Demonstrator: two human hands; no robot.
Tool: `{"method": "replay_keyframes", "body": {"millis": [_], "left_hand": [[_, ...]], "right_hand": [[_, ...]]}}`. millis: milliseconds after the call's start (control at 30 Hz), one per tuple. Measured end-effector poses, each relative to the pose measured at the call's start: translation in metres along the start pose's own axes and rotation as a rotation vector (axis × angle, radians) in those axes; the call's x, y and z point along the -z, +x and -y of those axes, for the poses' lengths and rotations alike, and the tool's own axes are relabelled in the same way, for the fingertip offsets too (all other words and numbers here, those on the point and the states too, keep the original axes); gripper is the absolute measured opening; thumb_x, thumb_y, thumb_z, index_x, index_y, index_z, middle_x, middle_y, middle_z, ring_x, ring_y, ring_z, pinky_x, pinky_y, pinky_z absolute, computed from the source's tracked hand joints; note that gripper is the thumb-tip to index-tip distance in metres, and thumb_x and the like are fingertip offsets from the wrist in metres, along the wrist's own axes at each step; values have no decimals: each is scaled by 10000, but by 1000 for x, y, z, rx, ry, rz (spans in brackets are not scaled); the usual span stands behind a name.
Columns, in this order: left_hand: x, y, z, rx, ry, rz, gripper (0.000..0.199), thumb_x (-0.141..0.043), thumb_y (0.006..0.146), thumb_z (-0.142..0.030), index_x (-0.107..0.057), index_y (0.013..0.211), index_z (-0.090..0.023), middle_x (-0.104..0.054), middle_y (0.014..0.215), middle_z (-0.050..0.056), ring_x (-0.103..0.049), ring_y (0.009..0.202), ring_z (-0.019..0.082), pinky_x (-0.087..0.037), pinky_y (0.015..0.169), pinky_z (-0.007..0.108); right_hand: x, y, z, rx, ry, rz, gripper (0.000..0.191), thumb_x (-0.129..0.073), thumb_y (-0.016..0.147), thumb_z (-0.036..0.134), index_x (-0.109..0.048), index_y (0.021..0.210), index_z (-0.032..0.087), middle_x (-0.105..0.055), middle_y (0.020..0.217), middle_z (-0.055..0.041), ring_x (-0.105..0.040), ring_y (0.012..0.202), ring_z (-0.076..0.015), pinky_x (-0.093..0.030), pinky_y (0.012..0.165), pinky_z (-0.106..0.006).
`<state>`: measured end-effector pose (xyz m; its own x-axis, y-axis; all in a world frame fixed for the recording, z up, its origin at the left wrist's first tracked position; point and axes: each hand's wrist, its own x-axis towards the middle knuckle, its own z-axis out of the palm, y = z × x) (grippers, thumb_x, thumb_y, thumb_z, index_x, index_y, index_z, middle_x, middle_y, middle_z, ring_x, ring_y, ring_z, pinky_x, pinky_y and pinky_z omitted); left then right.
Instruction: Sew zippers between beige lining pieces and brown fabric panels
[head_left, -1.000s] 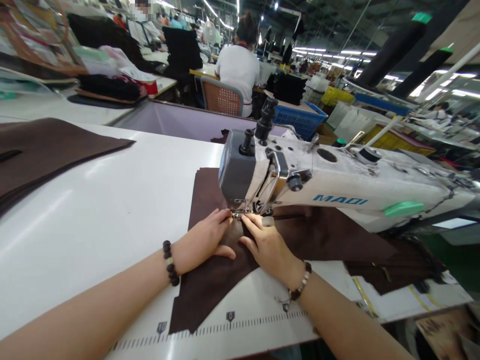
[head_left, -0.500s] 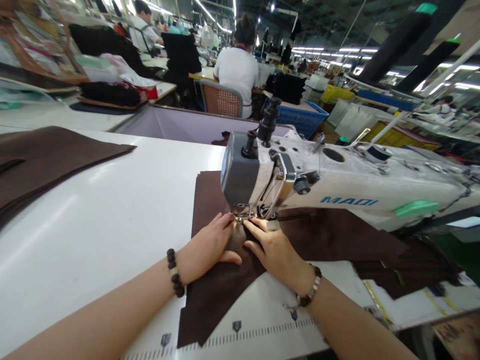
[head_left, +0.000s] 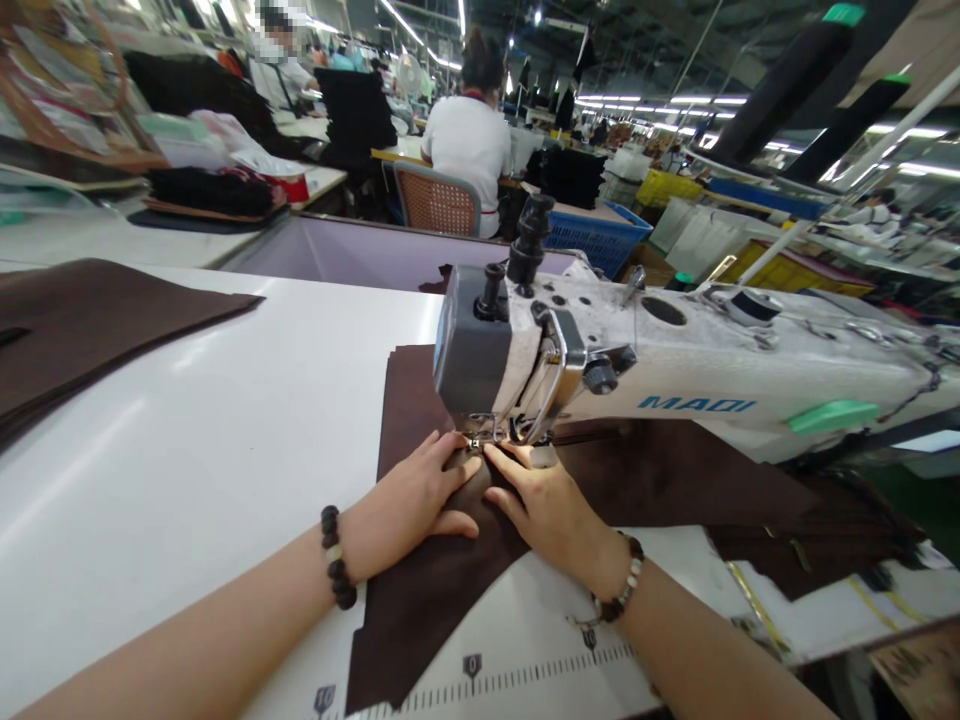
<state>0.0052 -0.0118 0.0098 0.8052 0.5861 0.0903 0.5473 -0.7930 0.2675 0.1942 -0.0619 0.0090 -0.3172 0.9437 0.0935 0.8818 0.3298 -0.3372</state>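
Note:
A dark brown leather-like piece [head_left: 420, 600] lies under the needle area of a white and grey sewing machine [head_left: 675, 350]. On its left part rests my left hand [head_left: 420, 490], fingers spread, fingertips beside the presser foot [head_left: 474, 443]. My right hand [head_left: 551, 500] lies flat on the piece just right of the foot, its fingers apart and a light wrap on one finger. Neither hand grips anything. Both wrists wear beaded bracelets. The needle tip is too small to make out.
More brown pieces [head_left: 90, 320] are stacked at the left on the white table [head_left: 225, 420]. Others [head_left: 817, 540] lie at the right under the machine arm. A ruler scale runs along the near edge. Beyond sit a person in white [head_left: 469, 145] and a blue crate [head_left: 596, 235].
The brown piece has shifted slightly toward me and left. A finger of my left hand has spread toward the presser foot. My right hand has barely moved.

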Motion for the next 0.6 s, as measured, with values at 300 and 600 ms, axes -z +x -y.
{"method": "replay_keyframes", "body": {"millis": [300, 600], "left_hand": [[0, 1, 0, -24, 22, -13, 607, -654, 700, -536, -585, 1119, -102, -530, 1107, 153, -525, 1076, 303, -473, 918, 448], [-3, -1, 4, -9, 44, -5, 550, -578, 749, -569, -608, 1083, -133, -513, 1032, 115, -546, 1005, 277, -502, 862, 418]], "right_hand": [[4, 1, 3, -10, 22, 4, 449, -539, 867, 237, -461, 1307, 201, -516, 1283, -69, -474, 1175, -228, -367, 1037, -464], [5, 1, 2, 14, -8, -11, 432, -546, 864, 258, -484, 1285, 181, -529, 1258, -83, -455, 1176, -237, -353, 1039, -477]]}}
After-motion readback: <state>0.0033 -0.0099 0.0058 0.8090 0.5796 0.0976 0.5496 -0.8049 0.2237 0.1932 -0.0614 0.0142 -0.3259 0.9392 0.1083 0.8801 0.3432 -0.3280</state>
